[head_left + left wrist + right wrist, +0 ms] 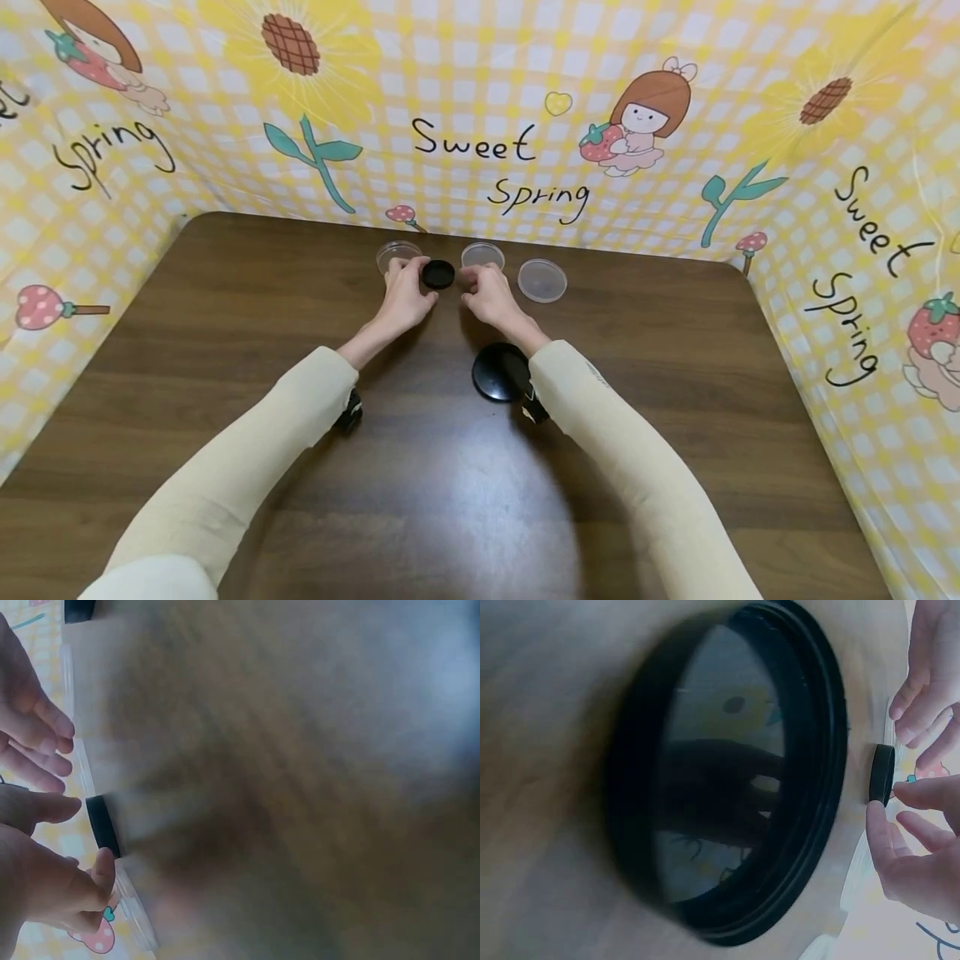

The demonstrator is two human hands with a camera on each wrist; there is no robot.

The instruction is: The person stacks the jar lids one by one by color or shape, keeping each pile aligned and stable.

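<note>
A small black lid [438, 274] rests on the table between the two hands. My left hand [406, 296] is at its left side, index fingertip against or very near the rim, thumb below and apart. Relaxed fingers of my right hand [491, 300] point at the lid from the right, with a small gap in the head view. The left wrist view has the lid [103, 826] beside the left hand [56, 877]; contact there is unclear. In the right wrist view the lid [882, 774] stands near the right hand's fingertips [877, 814].
Clear round discs lie along the back: one [397, 247] behind my left hand, one [482, 252] behind my right hand, another [542, 281] further right. A larger black lid [498, 372] lies near my right sleeve. Patterned cloth [465, 108] hangs behind the table.
</note>
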